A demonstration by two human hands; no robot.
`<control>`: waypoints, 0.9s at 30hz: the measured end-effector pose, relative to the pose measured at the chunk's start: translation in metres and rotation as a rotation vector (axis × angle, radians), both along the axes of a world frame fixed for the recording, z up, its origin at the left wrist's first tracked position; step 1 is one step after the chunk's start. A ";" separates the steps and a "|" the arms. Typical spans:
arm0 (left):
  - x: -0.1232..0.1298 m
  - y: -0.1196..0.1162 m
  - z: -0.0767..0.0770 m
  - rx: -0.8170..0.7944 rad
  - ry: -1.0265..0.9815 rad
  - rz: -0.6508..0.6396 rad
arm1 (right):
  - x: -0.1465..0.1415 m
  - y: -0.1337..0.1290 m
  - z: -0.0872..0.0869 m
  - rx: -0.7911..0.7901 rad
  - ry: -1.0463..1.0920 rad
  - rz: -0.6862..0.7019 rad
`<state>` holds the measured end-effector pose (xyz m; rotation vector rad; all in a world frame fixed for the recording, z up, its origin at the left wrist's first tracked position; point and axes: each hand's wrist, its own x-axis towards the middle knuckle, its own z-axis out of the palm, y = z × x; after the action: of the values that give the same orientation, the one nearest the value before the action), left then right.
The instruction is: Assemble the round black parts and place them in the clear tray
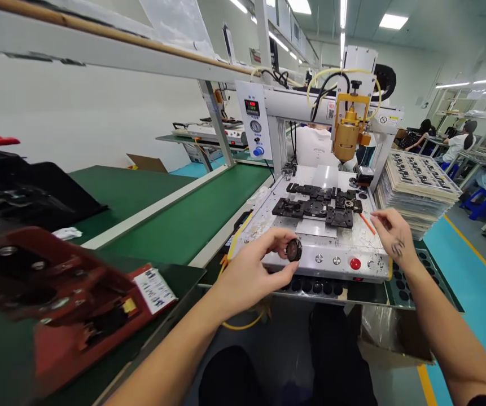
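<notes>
In my left hand (255,273) a small round dark disc-shaped part (294,250) is pinched between thumb and fingers, in front of the white bench machine (306,256). My right hand (397,239) is at the machine's right side, thumb and fingertips drawn together; whether anything small is between them cannot be made out. Just left of those fingertips is a thin orange stick (367,224). Black fixture blocks (316,208) sit on the machine bed, one of them holding a round part (349,204). Above them hangs a brass-coloured press head (347,138).
A control panel (253,121) stands at the machine's left. To the right are a tall stack of trays (420,189) and a sheet with dark discs (427,259). A green conveyor belt (192,223) and a red hand press (94,316) lie left. People sit farther back.
</notes>
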<state>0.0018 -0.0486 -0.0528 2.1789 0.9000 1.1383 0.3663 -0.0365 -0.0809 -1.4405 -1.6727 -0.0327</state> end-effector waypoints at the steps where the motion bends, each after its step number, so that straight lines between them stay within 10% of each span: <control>1: -0.005 -0.006 -0.012 -0.008 0.011 0.033 | -0.001 -0.024 -0.012 0.012 0.018 -0.022; 6: -0.015 -0.023 -0.067 -0.131 0.063 0.122 | -0.003 -0.085 -0.071 0.060 0.006 -0.145; 11: 0.022 -0.029 -0.110 -0.276 0.081 -0.099 | -0.021 -0.090 -0.095 0.203 -0.011 -0.246; 17: 0.078 -0.014 -0.159 -0.169 0.273 -0.393 | -0.058 -0.116 -0.119 -0.019 -0.001 0.095; 27: 0.060 -0.019 -0.184 -0.203 0.292 -0.418 | -0.063 -0.105 -0.160 -0.147 -0.165 0.233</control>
<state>0.0619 -0.0671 -0.2370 2.2515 0.5988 0.5181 0.3033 -0.1412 -0.2414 -1.3710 -2.0052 0.1060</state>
